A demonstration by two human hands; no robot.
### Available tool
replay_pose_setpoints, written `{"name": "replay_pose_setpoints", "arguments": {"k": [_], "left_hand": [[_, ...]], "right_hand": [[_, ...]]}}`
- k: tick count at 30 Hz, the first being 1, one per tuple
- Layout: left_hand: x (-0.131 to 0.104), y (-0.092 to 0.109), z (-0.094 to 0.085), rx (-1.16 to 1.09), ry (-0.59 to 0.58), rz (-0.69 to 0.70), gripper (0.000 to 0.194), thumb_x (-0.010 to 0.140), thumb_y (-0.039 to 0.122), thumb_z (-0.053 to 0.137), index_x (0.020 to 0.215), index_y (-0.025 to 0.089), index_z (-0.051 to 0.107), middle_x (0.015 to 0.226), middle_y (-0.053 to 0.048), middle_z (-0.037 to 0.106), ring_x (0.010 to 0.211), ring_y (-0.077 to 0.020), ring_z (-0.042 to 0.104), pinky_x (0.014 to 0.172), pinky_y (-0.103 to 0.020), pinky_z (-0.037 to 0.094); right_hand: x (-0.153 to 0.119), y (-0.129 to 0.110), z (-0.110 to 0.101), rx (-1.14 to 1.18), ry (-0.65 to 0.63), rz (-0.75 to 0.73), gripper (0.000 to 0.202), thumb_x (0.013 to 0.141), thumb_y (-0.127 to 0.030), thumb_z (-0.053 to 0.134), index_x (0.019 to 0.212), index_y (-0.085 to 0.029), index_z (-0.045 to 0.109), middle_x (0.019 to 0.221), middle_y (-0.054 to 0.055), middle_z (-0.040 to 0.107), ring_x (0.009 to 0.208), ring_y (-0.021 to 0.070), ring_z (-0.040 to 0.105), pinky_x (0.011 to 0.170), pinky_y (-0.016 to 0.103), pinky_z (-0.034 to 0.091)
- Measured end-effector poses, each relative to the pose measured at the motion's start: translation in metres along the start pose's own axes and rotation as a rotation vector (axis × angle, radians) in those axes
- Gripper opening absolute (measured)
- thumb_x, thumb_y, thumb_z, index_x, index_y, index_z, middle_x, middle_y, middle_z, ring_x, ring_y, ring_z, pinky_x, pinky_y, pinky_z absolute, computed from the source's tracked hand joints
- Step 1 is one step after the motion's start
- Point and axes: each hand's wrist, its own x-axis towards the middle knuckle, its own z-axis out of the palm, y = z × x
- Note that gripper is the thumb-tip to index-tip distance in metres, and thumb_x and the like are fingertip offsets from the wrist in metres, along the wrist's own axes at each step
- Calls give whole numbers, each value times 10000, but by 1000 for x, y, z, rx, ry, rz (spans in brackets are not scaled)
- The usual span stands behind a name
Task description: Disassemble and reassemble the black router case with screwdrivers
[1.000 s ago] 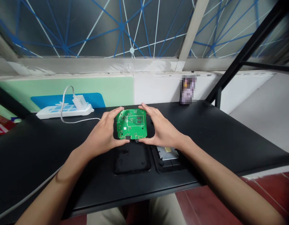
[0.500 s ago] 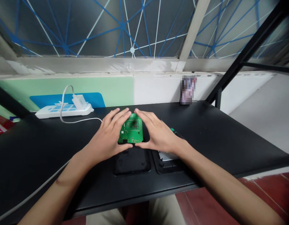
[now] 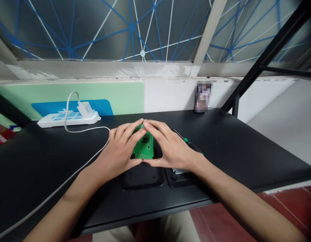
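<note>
A green circuit board [image 3: 146, 149] is held up between both hands over the black desk, its face toward me. My left hand [image 3: 120, 146] grips it from the left, with its fingers along the top and its thumb under the bottom edge. From the right, my right hand [image 3: 170, 146] holds it the same way. The fingertips meet at the top and the thumbs touch below. Just under the hands lies a shallow black plastic cover [image 3: 142, 178]. Beside it, partly behind my right wrist, is another black casing [image 3: 179, 181] with a silver plate [image 3: 180, 171].
A screwdriver [image 3: 193, 145] with a green and black handle lies beyond my right wrist. On the back left, a white power strip [image 3: 67, 120] carries a plugged-in charger [image 3: 85, 110] with a white cable [image 3: 88, 129]. A blurred upright object [image 3: 203, 97] leans against the wall.
Both hands have drawn closer, so fingertips and thumbs now touch. The circuit board sits slightly lower and more of its upper part is covered. More of the screwdriver shows.
</note>
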Motion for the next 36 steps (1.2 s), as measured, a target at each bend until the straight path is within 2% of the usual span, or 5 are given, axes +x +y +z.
{"name": "replay_pose_setpoints", "arguments": {"k": [7,12,21,28,36], "left_hand": [[2,-4,-6,-205,118,-73,1110,672,328,909,1539,347,217,1494,-135,459,1309,-428,474,1037,-628,408],[1,-6,-7,-544,175,-123,1193,724,435,881,1564,307,43,1524,-181,365,1367,-369,470,1119,-567,432],[3,1,-3,-860,155,-110,1265,717,448,901,1581,366,-20,1498,-147,392,1410,-387,423,1121,-575,459],[0,-3,0,-829,113,-145,1307,656,406,947,1599,361,43,1618,-135,259,1476,-420,310,1155,-602,408],[0,-13,-7,-637,74,-115,1267,721,472,889,1600,328,-12,1599,-173,299,1449,-427,356,1110,-614,449]], "right_hand": [[-1,5,0,176,-16,51,1342,696,-665,765,1593,-257,-146,1659,199,221,1515,382,295,1183,618,371],[-5,9,12,341,-68,149,1419,651,-627,821,1581,-270,-190,1690,194,111,1530,394,261,1183,634,356],[-4,8,15,407,-115,154,1443,636,-612,839,1585,-241,-183,1671,208,181,1528,381,269,1215,611,317],[-6,14,15,391,-55,159,1350,688,-596,803,1601,-237,-124,1609,213,305,1466,397,368,1157,622,397],[-6,19,8,218,-70,235,1308,700,-538,794,1608,-208,-88,1550,217,385,1380,402,443,1075,604,471]]}}
